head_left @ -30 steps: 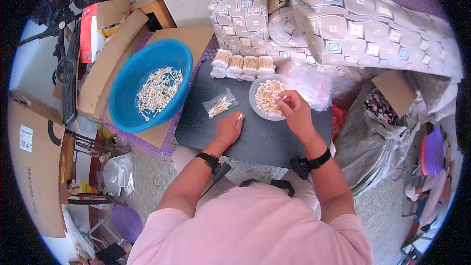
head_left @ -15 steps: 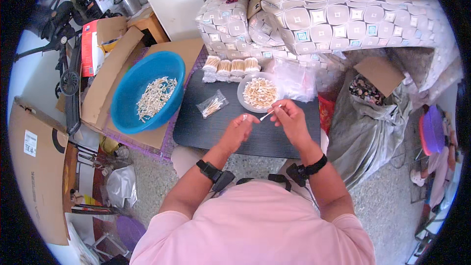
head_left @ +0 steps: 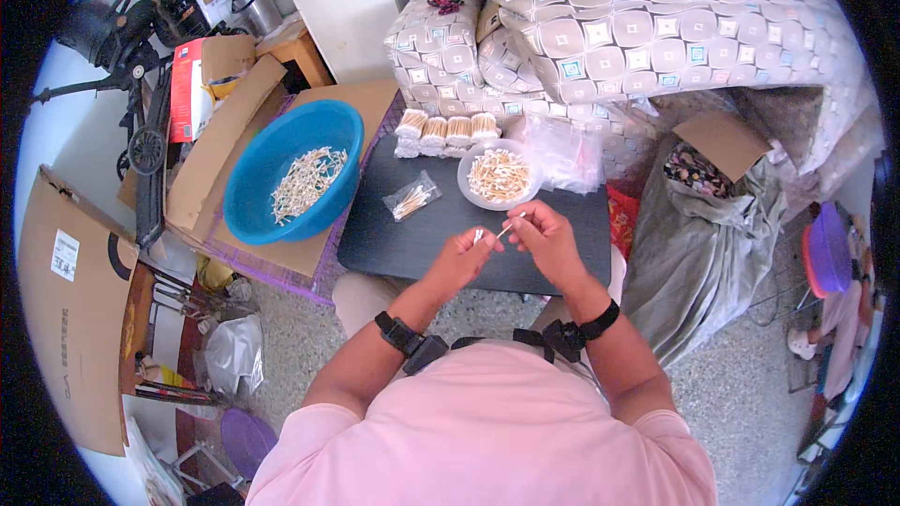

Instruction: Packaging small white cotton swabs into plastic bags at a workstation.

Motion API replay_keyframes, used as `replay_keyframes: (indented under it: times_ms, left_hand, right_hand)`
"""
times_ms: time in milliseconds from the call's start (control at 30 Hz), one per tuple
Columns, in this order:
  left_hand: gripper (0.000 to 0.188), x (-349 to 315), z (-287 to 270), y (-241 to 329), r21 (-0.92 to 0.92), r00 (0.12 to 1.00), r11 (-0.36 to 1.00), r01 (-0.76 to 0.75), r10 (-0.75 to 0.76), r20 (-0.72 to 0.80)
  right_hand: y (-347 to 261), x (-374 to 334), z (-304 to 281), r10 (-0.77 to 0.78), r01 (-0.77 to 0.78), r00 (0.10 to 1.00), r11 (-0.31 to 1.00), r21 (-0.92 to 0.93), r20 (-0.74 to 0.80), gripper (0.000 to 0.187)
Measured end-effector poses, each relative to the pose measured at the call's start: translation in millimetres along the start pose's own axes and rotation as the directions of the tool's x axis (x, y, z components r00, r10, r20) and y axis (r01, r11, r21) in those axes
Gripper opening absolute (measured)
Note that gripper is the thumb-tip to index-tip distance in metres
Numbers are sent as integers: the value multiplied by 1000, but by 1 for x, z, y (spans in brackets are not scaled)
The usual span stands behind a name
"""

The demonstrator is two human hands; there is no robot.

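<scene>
1. Left hand (head_left: pixel 456 260) pinches white-tipped swabs (head_left: pixel 479 235); my right hand (head_left: pixel 546 242) pinches one swab (head_left: pixel 506 229), both above the desk (head_left: pixel 394 239).
2. Step, I judge: bunching swabs; next move calls for light, aligned fingertips.
3. Beyond: bowl (head_left: pixel 464 186) of loose swabs (head_left: pixel 500 175).

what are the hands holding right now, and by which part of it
The right hand pinches a cotton swab near one end. The left hand seems to hold more, white tips showing; exactly where it grips them is hidden.
</scene>
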State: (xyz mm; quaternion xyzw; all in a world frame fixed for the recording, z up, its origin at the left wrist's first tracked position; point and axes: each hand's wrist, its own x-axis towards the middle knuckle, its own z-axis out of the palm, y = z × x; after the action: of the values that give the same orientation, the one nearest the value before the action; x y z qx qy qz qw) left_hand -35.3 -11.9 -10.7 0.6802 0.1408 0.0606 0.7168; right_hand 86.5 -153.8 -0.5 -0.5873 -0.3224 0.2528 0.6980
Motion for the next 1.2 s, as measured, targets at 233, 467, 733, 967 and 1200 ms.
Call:
replay_keyframes:
  times_ms: [233,467,733,967,1200]
  left_hand:
    - [12,0,6,0,85,972,987,-134,148,-181]
    - [9,2,11,20,143,935,957,-251,278,-219]
    - [9,15,9,15,195,934,936,-294,325,-151]
    - [12,20,11,2,283,972,936,-207,230,-50]
    - [23,19,12,3,369,994,924,-97,70,87]
  right_hand:
    - [0,-7,-4,-8,6,999,999,-46,-51,12]
    - [5,-12,-8,20,-19,1000,997,-74,12,10]
    - [9,-6,-18,-30,27,997,998,-54,-66,6]
    - [-1,2,-19,-103,108,987,994,34,-126,7]
    - [6,1,-17,9,-20,997,988,150,76,8]
